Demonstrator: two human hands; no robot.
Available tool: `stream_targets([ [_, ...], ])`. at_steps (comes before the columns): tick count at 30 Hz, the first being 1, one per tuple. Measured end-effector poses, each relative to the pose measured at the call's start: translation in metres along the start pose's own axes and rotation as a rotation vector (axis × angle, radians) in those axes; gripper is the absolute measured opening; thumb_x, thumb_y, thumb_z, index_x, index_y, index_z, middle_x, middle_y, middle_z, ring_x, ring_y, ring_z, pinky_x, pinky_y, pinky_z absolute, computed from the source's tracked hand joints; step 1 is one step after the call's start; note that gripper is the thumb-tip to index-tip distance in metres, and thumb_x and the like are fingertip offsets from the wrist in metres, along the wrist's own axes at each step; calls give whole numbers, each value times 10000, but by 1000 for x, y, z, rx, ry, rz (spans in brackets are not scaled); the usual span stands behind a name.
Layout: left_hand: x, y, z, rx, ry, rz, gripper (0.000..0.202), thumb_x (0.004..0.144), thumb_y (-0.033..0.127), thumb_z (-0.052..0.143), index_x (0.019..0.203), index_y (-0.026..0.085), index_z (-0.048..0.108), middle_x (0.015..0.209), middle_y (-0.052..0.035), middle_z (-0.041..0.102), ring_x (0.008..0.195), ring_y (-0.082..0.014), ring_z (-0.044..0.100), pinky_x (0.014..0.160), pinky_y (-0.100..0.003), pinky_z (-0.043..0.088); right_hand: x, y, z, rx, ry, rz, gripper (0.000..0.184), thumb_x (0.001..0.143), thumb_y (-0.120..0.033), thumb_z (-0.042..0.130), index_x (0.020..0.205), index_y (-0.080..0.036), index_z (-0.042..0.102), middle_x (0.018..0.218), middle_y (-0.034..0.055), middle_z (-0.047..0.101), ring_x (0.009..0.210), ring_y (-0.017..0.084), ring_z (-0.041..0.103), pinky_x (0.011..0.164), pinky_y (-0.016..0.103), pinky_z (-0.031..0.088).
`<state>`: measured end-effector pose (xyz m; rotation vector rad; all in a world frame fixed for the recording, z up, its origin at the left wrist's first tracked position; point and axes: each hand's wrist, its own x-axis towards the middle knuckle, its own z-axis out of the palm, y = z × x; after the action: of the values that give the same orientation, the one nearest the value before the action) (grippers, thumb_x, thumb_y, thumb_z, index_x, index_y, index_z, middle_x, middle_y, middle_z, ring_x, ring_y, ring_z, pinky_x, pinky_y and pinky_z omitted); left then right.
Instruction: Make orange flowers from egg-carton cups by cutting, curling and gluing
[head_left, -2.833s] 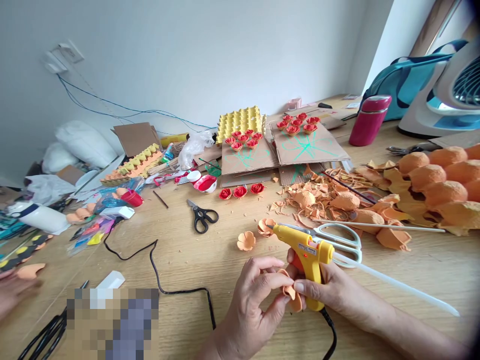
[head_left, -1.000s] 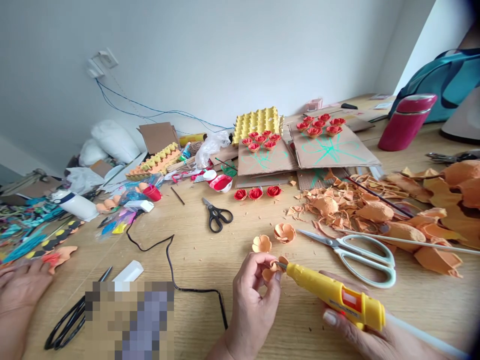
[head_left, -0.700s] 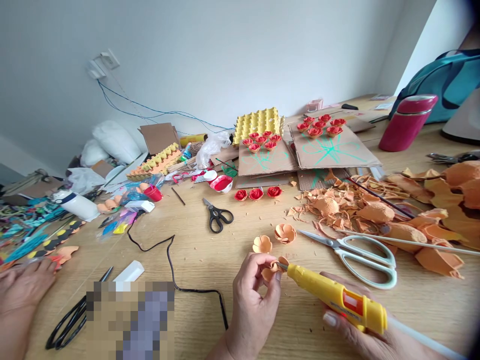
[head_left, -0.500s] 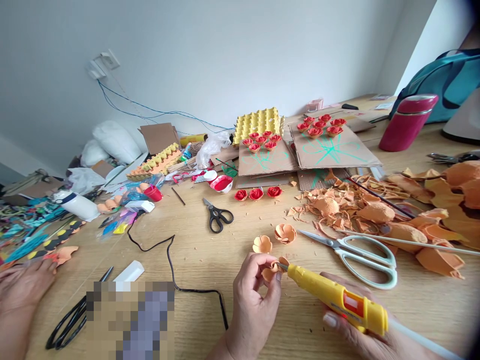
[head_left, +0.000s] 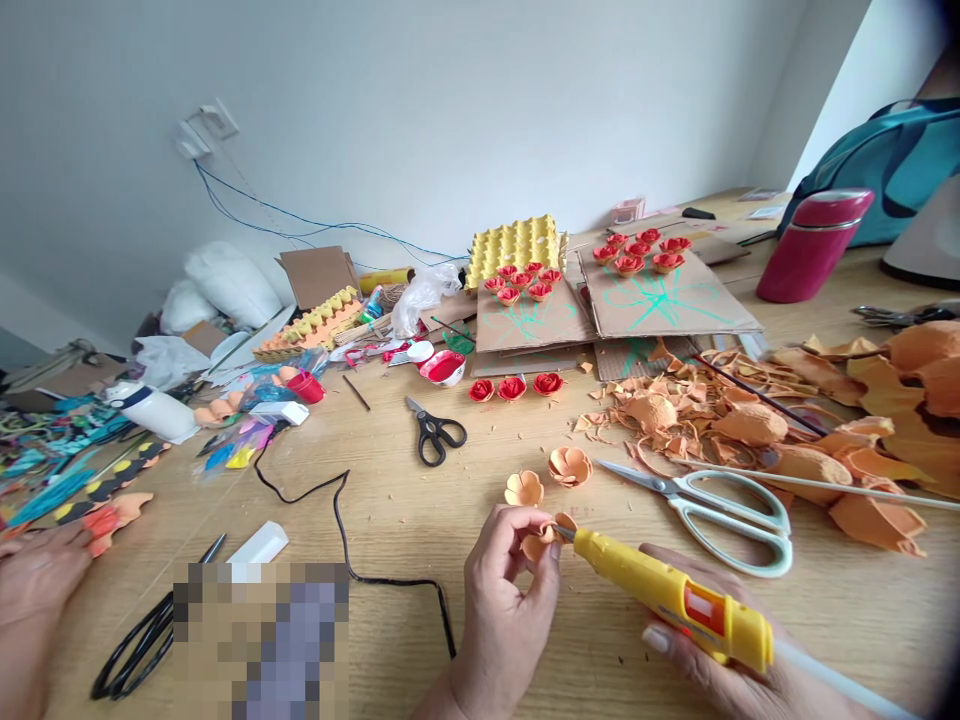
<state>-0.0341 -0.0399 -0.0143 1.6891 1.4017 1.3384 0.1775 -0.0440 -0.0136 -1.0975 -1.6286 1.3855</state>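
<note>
My left hand (head_left: 510,610) pinches a small orange egg-carton flower (head_left: 534,546) between thumb and fingers. In my right hand (head_left: 712,650) is a yellow hot glue gun (head_left: 660,585), a pale glue stick (head_left: 832,678) running out of its back end. The gun's metal tip reaches into the held flower; any glue there is too small to see. Just beyond lie two orange petal cups, one a pale flower (head_left: 523,489) and the other a deeper cup (head_left: 570,467). White-handled scissors (head_left: 731,520) rest open beside the gun.
Orange carton scraps (head_left: 660,405) heap up at right. Red flowers (head_left: 511,388) stand in a row before cardboard sheets (head_left: 667,300) bearing more. Black scissors (head_left: 433,435) and a black cable (head_left: 390,579) lie mid-table. Another person's hand (head_left: 41,570) is at far left, near a pink flask-free carton strip (head_left: 112,520).
The other person's hand at far left has shifted slightly left, showing more of the painted carton piece. My own hands, the flower and the glue gun hold almost the same position.
</note>
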Motion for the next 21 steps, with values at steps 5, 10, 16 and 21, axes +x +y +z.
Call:
stream_targets([
  [5,0,-2,0,-1,-10,-12,155,916,106,553,1005,218,613,913,-46,689,820,-173,690,607,-214,553,-2,4,6,-168,59,-56,329,857,-576,650,697,-289,630,721,34,619,649,241,591,681,362,526],
  [10,-1,-3,1,-2,-28,-32,121,922,138,580,1007,214,619,921,-55,706,785,-169,679,618,-229,559,-2,3,6,-215,63,-90,303,875,-541,641,706,-290,624,714,26,626,636,238,600,658,344,522],
  [16,-1,-2,0,-23,-11,-16,135,917,127,568,997,218,627,913,-49,693,798,-171,678,614,-221,558,-2,3,5,-258,80,-124,304,905,-507,604,698,-283,606,704,23,638,623,227,616,637,327,518],
  [21,1,-2,1,-27,-16,-35,131,918,127,559,986,219,624,916,-50,693,803,-170,676,618,-218,558,0,2,5,-331,85,-189,282,923,-443,552,698,-276,588,691,6,637,604,206,630,617,296,529],
])
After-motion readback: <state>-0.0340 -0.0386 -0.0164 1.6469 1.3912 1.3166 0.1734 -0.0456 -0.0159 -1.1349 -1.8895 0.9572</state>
